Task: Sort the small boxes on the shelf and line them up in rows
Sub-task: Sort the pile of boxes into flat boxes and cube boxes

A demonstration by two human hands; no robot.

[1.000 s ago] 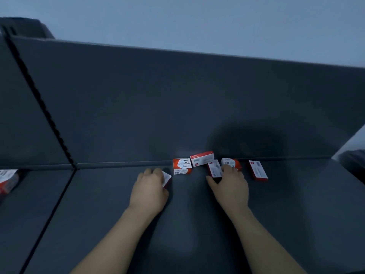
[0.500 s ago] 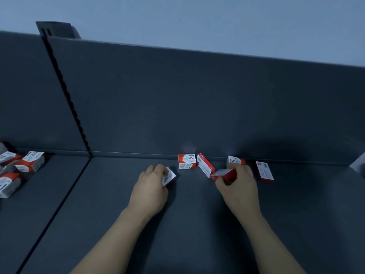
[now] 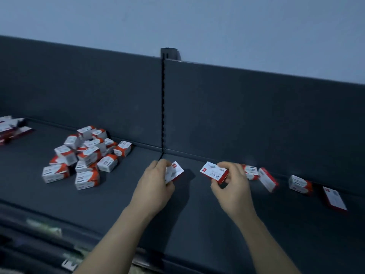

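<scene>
1. The shelf (image 3: 197,224) was the biggest thing in front of me, a dark deck with a back panel (image 3: 256,115) behind it. A slotted upright (image 3: 163,107) split it into two bays. Boxes lay in both bays and none stood in a row, so I judged the sorting far from done.
2. In the left bay sat a heap of cube-shaped boxes (image 3: 87,155), red and white, tumbled over one another. A forearm brushing it, or a box dropped beside it, could spill the heap and mix the kinds again.
3. Along the back of the right bay lay four loose boxes (image 3: 300,183), apart from each other and at odd angles. They filled the edge where a row might start, so they would have to be moved or squared first.
4. At the far left edge was a stack of flat boxes (image 3: 11,127), partly cut off. Below the shelf front, things showed only as a blur.
5. The right hand (image 3: 233,186) pinched a staple box marked 24/6 (image 3: 214,172) in its grip, lifted above the right bay.
6. The left hand (image 3: 156,186) pinched a flat box (image 3: 175,171) just right of the upright's foot. With both hands full, neither could steady a slipping box or the heap.
</scene>
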